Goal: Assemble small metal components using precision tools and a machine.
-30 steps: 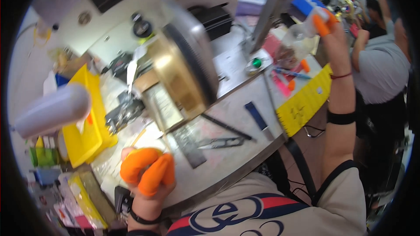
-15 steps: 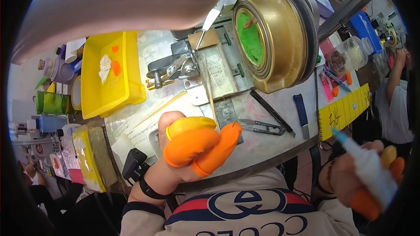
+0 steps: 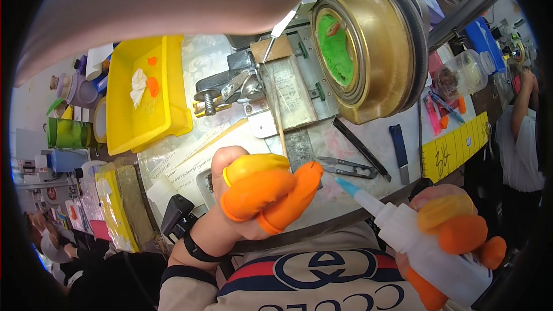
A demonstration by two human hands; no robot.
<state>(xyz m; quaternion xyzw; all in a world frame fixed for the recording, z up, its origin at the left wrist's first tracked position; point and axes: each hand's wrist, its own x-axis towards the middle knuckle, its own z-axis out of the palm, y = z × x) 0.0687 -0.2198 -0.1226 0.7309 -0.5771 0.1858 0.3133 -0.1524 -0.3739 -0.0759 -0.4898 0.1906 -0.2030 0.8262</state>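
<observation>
Bottle (image 3: 443,268) gripped in my right hand (image 3: 455,234) had swung inward, bringing its blue tip (image 3: 348,188) near my left hand (image 3: 262,193), whose fingers were pressed together over the tabletop (image 3: 374,124); I couldn't tell what, if anything, they pinched.

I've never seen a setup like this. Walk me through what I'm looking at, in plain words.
There is no robot here, just a person, seen from a camera worn on their own head and looking down; the wide lens bends straight edges. Orange and yellow finger covers sheathe several fingers. The right hand grips a whitish squeeze bottle whose blue tip points toward the left hand. That hand's fingers are pinched together; whether they hold something tiny is unclear. On the worktable lie metal snips, a blue-handled tool and a yellow tray. Beyond stands a brass-coloured round machine part with a green filling.
</observation>
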